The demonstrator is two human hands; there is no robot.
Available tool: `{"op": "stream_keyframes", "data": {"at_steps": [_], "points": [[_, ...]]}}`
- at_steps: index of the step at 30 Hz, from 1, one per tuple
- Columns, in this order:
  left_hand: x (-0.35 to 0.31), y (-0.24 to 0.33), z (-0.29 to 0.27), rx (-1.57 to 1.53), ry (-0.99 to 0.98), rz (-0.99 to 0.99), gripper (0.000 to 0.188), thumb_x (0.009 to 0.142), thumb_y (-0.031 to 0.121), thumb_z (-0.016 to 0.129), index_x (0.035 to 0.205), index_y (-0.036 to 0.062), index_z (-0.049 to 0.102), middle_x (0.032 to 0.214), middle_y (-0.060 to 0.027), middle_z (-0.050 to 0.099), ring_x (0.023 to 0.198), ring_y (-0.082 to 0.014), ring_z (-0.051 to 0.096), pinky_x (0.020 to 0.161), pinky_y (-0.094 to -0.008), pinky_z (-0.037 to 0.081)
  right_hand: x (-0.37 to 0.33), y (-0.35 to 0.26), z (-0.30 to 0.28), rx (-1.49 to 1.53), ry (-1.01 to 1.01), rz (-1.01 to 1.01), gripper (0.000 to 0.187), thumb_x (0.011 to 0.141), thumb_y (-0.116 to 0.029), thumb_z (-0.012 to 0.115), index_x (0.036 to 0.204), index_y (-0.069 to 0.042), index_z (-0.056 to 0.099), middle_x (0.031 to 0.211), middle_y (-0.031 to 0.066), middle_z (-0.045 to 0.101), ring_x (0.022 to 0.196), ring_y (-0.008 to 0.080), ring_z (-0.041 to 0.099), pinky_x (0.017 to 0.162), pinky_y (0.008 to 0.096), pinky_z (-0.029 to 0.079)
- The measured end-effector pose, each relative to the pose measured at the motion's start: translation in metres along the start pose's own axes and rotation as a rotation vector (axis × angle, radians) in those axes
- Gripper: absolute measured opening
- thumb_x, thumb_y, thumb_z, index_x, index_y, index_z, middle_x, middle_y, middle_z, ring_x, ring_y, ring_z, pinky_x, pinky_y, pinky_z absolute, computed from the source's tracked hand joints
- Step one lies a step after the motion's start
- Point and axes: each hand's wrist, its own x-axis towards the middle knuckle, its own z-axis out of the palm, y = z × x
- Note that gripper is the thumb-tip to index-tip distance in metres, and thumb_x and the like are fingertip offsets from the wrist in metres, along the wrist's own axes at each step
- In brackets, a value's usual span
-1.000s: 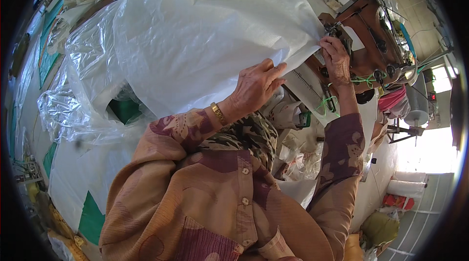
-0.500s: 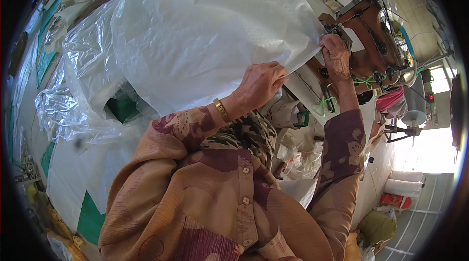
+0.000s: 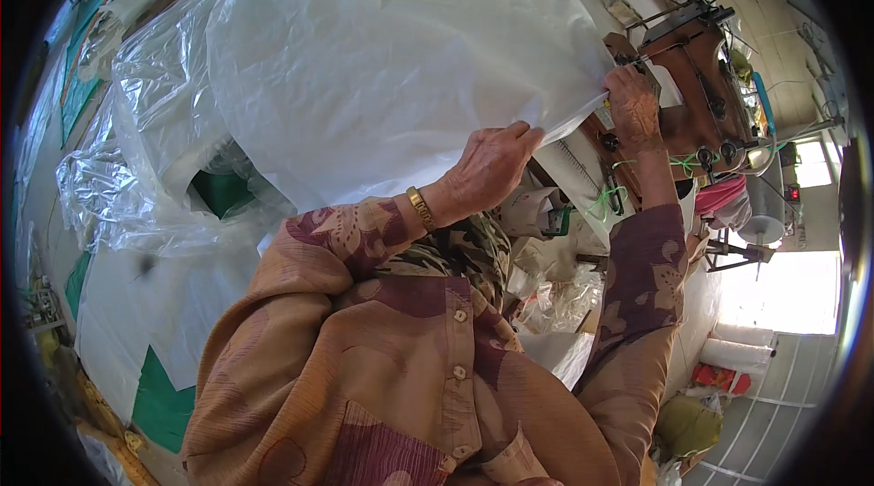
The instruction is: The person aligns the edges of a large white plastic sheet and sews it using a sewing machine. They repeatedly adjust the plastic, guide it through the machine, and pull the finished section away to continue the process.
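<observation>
Across the upper middle of the frame a large white woven sheet [image 3: 391, 58] billows up and fills most of the view, hiding the surface beneath it. To its left, in the upper left of the frame, crumpled clear plastic film [image 3: 137, 149] lies heaped, with a patch of green material [image 3: 221, 192] showing through a gap under it. At the upper right stands a brown sewing machine [image 3: 696, 76] with dark knobs, and green cord [image 3: 678, 161] is looped below it. Lower right, a bright floor area holds a white roll [image 3: 745, 354] and a green bundle [image 3: 689, 425]. The lower middle of the frame is taken up by the person's own patterned brown sleeves and buttoned garment [image 3: 437, 368]. The left hand [image 3: 487, 167], with a gold bangle [image 3: 420, 208] at the wrist, has its fingers curled and pressed together, gripping the lower edge of the white sheet. The right hand [image 3: 633, 104] sits further up and right, just beside the sewing machine, fingers bent and pinching the same edge of the sheet where it meets the machine.
</observation>
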Motion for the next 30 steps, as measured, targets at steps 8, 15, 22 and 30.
{"op": "stream_keyframes", "data": {"at_steps": [8, 15, 22, 30], "points": [[0.003, 0.001, 0.002, -0.028, -0.069, 0.024, 0.036, 0.085, 0.0, 0.062, 0.121, 0.0022, 0.059, 0.093, -0.0189, 0.063, 0.082, -0.0394, 0.064, 0.072, -0.0472, 0.05, 0.009, -0.002, -0.011, -0.035, -0.061, -0.086, 0.011, 0.083, -0.008, 0.054, 0.094, -0.008, 0.057, 0.094, 0.0093, 0.059, 0.096, 0.0287, 0.059, 0.084, 0.0405, 0.049], [0.012, -0.004, 0.009, -0.127, -0.271, -0.048, 0.039, 0.081, 0.003, 0.068, 0.12, 0.0046, 0.061, 0.087, -0.0173, 0.067, 0.082, -0.0373, 0.067, 0.071, -0.0465, 0.052, 0.005, -0.018, -0.004, -0.021, 0.009, 0.171, 0.012, 0.086, -0.01, 0.059, 0.096, -0.006, 0.055, 0.094, 0.0115, 0.058, 0.098, 0.0332, 0.058, 0.085, 0.0434, 0.048], [0.007, -0.008, 0.009, -0.016, -0.277, 0.023, 0.028, 0.082, 0.002, 0.064, 0.109, 0.001, 0.057, 0.081, -0.0152, 0.066, 0.076, -0.0346, 0.068, 0.066, -0.0443, 0.052, -0.015, -0.053, 0.031, 0.209, 0.381, 0.643, 0.025, 0.093, -0.025, 0.067, 0.107, -0.005, 0.059, 0.109, 0.0125, 0.063, 0.103, 0.0343, 0.057, 0.09, 0.0459, 0.042], [0.001, -0.015, 0.01, 0.11, -0.308, 0.159, 0.039, 0.085, 0.003, 0.06, 0.123, -0.0009, 0.053, 0.088, -0.0139, 0.066, 0.078, -0.0334, 0.067, 0.064, -0.0428, 0.052, -0.019, -0.06, 0.029, 0.032, 0.3, 0.65, 0.037, 0.09, -0.029, 0.068, 0.118, -0.006, 0.061, 0.124, 0.0103, 0.061, 0.117, 0.0313, 0.055, 0.1, 0.0468, 0.039]]}}
